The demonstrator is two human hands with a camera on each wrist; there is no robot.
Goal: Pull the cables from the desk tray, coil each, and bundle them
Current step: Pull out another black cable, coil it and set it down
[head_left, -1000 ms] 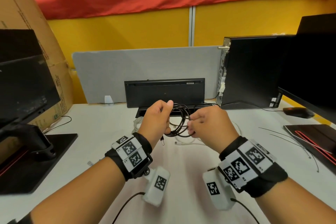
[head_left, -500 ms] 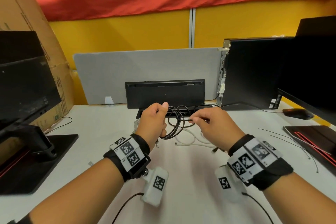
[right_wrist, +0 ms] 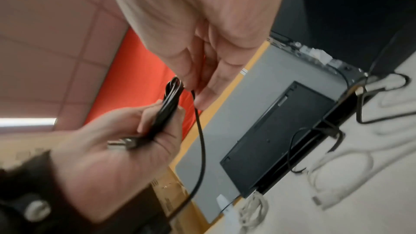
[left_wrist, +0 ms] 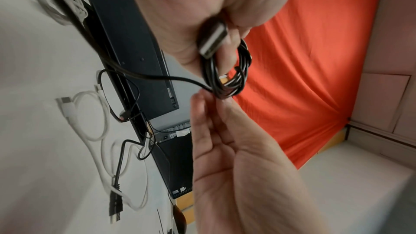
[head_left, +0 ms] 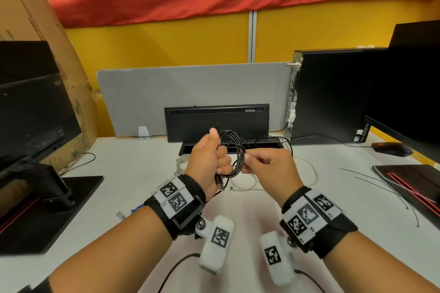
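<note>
The black cable [head_left: 234, 154], partly coiled, hangs above the counter [head_left: 133, 173] just in front of the desk tray [head_left: 188, 147]. The left hand [head_left: 206, 157] clenches the loops, its USB plug [left_wrist: 212, 42] hanging at the palm; the right hand [head_left: 269, 169] pinches the free strand beside the coil. White cables [head_left: 247, 184] lie under the coil. A keyboard [head_left: 216, 121] stands behind the tray.

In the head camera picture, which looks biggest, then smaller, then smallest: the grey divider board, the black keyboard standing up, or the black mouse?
1. grey divider board
2. black keyboard
3. black mouse

All three sit toward the desk's back, so nearness hardly skews this.
</note>
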